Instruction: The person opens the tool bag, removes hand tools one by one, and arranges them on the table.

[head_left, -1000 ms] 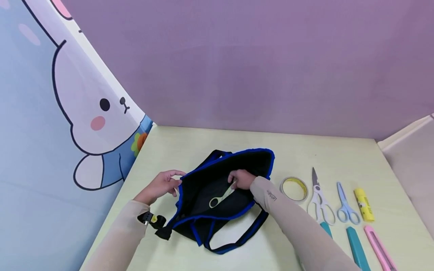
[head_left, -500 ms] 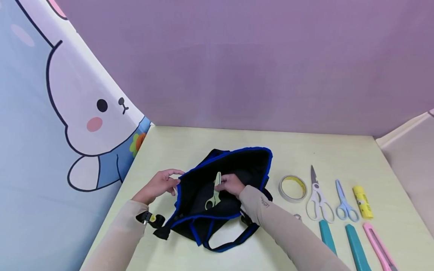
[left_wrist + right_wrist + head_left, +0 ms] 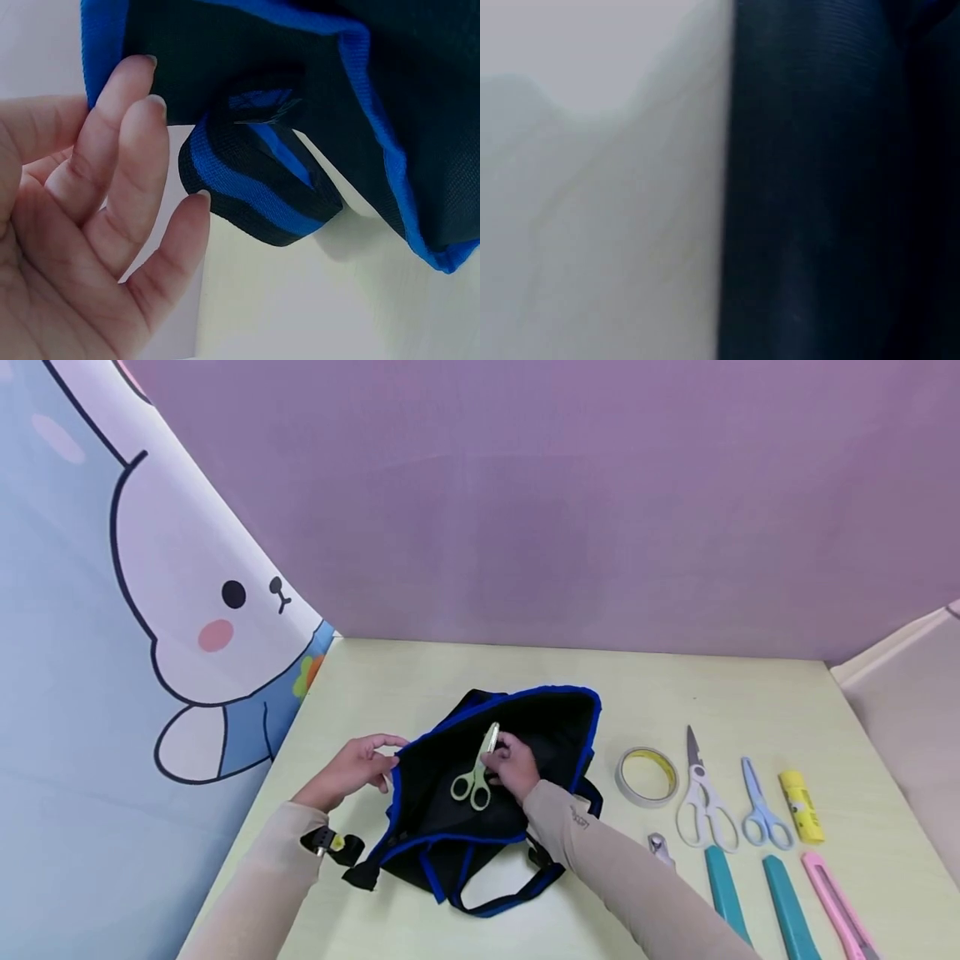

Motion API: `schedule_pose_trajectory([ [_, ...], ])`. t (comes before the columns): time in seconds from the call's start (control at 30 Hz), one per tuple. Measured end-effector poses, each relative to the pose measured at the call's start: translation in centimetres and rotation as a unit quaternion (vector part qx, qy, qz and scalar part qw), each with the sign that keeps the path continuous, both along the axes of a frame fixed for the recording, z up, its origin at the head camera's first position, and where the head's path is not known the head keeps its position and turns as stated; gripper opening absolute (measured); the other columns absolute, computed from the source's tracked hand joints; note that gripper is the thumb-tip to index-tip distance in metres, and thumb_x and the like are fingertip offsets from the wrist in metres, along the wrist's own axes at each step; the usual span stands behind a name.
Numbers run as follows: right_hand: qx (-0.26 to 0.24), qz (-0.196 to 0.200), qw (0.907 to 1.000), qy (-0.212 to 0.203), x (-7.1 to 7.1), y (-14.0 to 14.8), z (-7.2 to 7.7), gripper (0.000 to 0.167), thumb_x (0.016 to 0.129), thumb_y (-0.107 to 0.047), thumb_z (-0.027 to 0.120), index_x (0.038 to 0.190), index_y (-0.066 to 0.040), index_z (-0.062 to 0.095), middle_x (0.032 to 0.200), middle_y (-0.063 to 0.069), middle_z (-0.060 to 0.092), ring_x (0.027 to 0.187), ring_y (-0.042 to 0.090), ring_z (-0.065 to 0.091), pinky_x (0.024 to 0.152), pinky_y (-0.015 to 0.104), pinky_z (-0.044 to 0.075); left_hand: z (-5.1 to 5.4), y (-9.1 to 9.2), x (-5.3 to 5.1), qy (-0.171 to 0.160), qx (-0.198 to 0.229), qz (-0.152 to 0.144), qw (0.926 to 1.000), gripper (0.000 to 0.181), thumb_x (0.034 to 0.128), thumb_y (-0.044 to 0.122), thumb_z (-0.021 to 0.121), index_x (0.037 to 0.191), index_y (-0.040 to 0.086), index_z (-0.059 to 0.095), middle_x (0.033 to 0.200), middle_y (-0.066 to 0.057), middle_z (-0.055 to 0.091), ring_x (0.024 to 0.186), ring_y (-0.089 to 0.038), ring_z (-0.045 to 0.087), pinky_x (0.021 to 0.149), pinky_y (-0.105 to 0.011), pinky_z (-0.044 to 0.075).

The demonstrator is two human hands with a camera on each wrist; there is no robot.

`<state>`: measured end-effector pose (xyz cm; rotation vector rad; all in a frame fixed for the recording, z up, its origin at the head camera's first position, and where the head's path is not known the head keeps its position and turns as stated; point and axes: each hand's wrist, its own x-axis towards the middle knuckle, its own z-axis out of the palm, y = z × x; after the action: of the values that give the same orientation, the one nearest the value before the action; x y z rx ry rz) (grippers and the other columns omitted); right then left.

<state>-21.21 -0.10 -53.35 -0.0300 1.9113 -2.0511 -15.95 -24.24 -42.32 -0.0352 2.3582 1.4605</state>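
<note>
A black bag with blue trim (image 3: pixel 558 718) lies on its side on the table, its mouth facing me. At the mouth's left edge my left hand (image 3: pixel 351 772) holds the bag's rim; in the left wrist view, fingers (image 3: pixel 142 142) of that hand lie by the blue edge, near a black-and-blue strap loop (image 3: pixel 247 184). My right hand (image 3: pixel 512 767) reaches into the mouth and pinches pale green scissors (image 3: pixel 480 777) near the middle, blades up and handle rings down. The right wrist view is blurred: dark cloth (image 3: pixel 810 187) fills one side, and the scissors are not visible there.
Right of the bag lie a tape roll (image 3: pixel 624 793), white-handled scissors (image 3: pixel 701 810), light blue scissors (image 3: pixel 761 814), a yellow glue stick (image 3: pixel 802 806) and nail clippers (image 3: pixel 660 847). Nearer are two teal tools (image 3: pixel 791 910) and a pink cutter (image 3: pixel 836 902). A purple wall (image 3: pixel 570 527) rises behind.
My right hand has moved left inside the bag with the green scissors, which have turned more upright, with both handle rings now showing. My left hand stays at the rim.
</note>
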Motion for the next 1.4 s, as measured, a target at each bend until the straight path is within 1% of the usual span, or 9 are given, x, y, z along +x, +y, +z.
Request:
schedule_pose_trajectory([
  [0.13,0.014,-0.022,0.9987,0.043,-0.2,1.1,1.0,0.054,0.089,0.006,0.057,0.141,0.002,0.041,0.065,-0.002,0.054,0.057,0.009,0.051,0.053,0.022,0.045,-0.1,0.1,-0.1,-0.002,0.002,-0.007,1.0000,0.036,0.0965,0.007,0.051,0.129,-0.009,0.050,0.069,-0.002,0.055,0.059,-0.018,0.060,0.070,-0.032,0.054],
  [0.23,0.034,-0.023,0.9971,0.065,-0.2,2.1,2.0,0.065,0.088,0.008,0.057,0.148,-0.002,0.032,0.063,-0.002,0.050,0.055,0.009,0.046,0.053,0.021,0.042,-0.3,0.0,-0.2,-0.003,0.005,-0.008,1.0000,0.037,0.0975,0.008,0.050,0.130,-0.008,0.048,0.069,-0.002,0.056,0.059,-0.019,0.060,0.071,-0.032,0.054],
  [0.47,0.041,-0.004,0.9990,0.016,0.9,5.1,2.8,0.061,0.089,0.008,0.059,0.145,-0.001,0.037,0.069,-0.001,0.054,0.061,0.010,0.056,0.053,0.026,0.050,-0.6,0.1,-0.2,-0.011,0.004,-0.001,0.9999,0.036,0.0980,0.007,0.050,0.131,-0.008,0.047,0.068,-0.001,0.057,0.059,-0.020,0.062,0.070,-0.031,0.053],
  [0.67,0.072,0.039,0.9964,0.024,2.3,9.4,4.3,0.065,0.089,0.011,0.055,0.148,0.000,0.030,0.067,0.000,0.053,0.060,0.011,0.052,0.050,0.027,0.047,-0.3,0.5,-0.3,-0.008,-0.013,-0.017,0.9997,0.034,0.0967,0.009,0.051,0.127,-0.007,0.051,0.072,-0.003,0.059,0.060,-0.024,0.062,0.069,-0.032,0.054],
  [0.8,0.083,0.074,0.9932,0.032,2.6,11.5,4.9,0.064,0.091,0.010,0.054,0.148,0.002,0.028,0.067,0.000,0.052,0.059,0.012,0.047,0.048,0.025,0.041,-0.2,0.4,-0.2,-0.014,-0.025,-0.012,0.9995,0.034,0.0962,0.008,0.052,0.127,-0.006,0.052,0.073,-0.005,0.060,0.060,-0.023,0.062,0.069,-0.033,0.054],
  [0.93,0.096,0.110,0.9885,0.039,2.9,13.0,5.1,0.064,0.091,0.010,0.054,0.148,0.003,0.027,0.069,0.002,0.051,0.055,0.014,0.044,0.046,0.024,0.038,-0.2,0.2,0.1,-0.019,-0.027,-0.010,0.9994,0.034,0.0963,0.007,0.051,0.128,-0.006,0.050,0.073,-0.007,0.060,0.060,-0.021,0.061,0.069,-0.034,0.054],
  [1.07,0.106,0.124,0.9854,0.049,3.5,15.0,5.1,0.065,0.089,0.009,0.057,0.147,0.004,0.028,0.070,0.002,0.049,0.055,0.013,0.045,0.045,0.024,0.040,-0.1,0.2,0.2,-0.015,-0.023,-0.011,0.9996,0.035,0.0962,0.007,0.052,0.129,-0.006,0.050,0.072,-0.006,0.061,0.060,-0.021,0.061,0.070,-0.034,0.054],
  [1.23,0.115,0.130,0.9839,0.042,4.4,18.6,4.8,0.067,0.089,0.008,0.056,0.148,0.005,0.024,0.073,0.003,0.050,0.059,0.011,0.048,0.048,0.024,0.045,0.0,0.0,0.3,-0.012,-0.021,-0.015,0.9996,0.037,0.0963,0.008,0.052,0.130,-0.007,0.048,0.073,-0.005,0.061,0.061,-0.026,0.062,0.070,-0.033,0.054],
  [1.4,0.152,0.115,0.9812,0.030,5.8,23.3,4.3,0.068,0.090,0.006,0.056,0.148,0.006,0.020,0.080,0.009,0.054,0.063,0.011,0.052,0.051,0.027,0.049,0.0,0.0,0.3,-0.007,-0.019,-0.020,0.9996,0.036,0.0961,0.007,0.052,0.129,-0.008,0.049,0.072,-0.006,0.062,0.062,-0.030,0.062,0.069,-0.033,0.053],
])
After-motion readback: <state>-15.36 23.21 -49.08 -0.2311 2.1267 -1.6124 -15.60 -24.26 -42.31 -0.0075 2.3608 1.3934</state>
